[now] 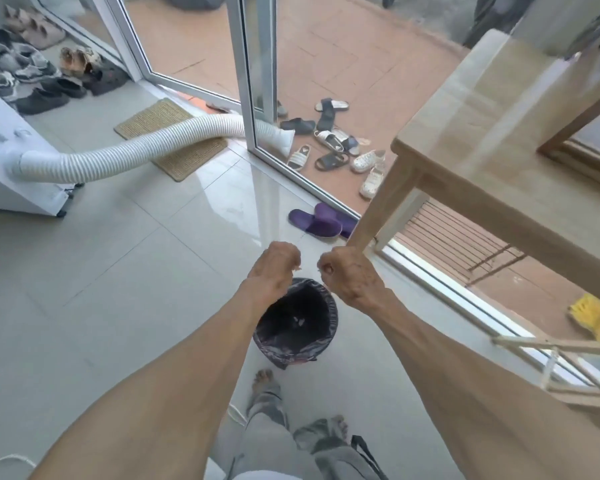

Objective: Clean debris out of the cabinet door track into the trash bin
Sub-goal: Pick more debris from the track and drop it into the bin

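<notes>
The trash bin [296, 323] stands on the floor in front of my feet, its black liner open upward. Around the bin the floor is free; the wooden table [482, 140] is beyond it to the right, and the door track [465, 299] runs just right of the bin. My left hand [274, 268] and right hand [350, 275] hover over the far rim, fingers curled closed. A small pale crumb of debris [297, 269] shows at my left fingertips. I judge it very light and crumbly, so a pinch is enough.

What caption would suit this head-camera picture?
Both hands, left and right, curled above a black-lined trash bin on the tiled floor.
</notes>
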